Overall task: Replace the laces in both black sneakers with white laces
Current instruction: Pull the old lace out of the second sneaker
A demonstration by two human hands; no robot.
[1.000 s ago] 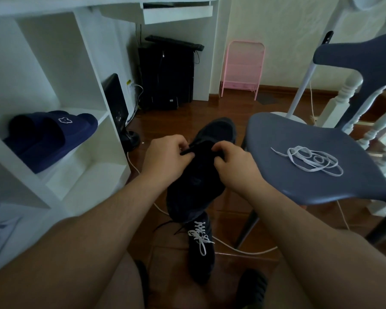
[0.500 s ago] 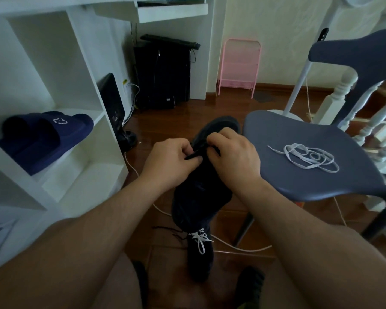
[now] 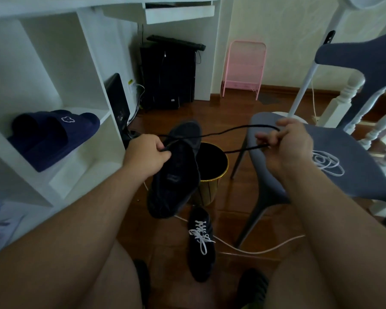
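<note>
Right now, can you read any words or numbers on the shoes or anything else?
No words or numbers can be read.
Navy slipper: a small white outline emblem, no letters.
Held black sneaker: a mark on the tongue, too dark to read.
Sticker beside the monitor: too blurred to read.

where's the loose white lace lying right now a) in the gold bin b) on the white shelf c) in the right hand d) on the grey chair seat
d: the loose white lace lies coiled on the grey chair seat, behind the right hand, which pinches a black lace.
</note>
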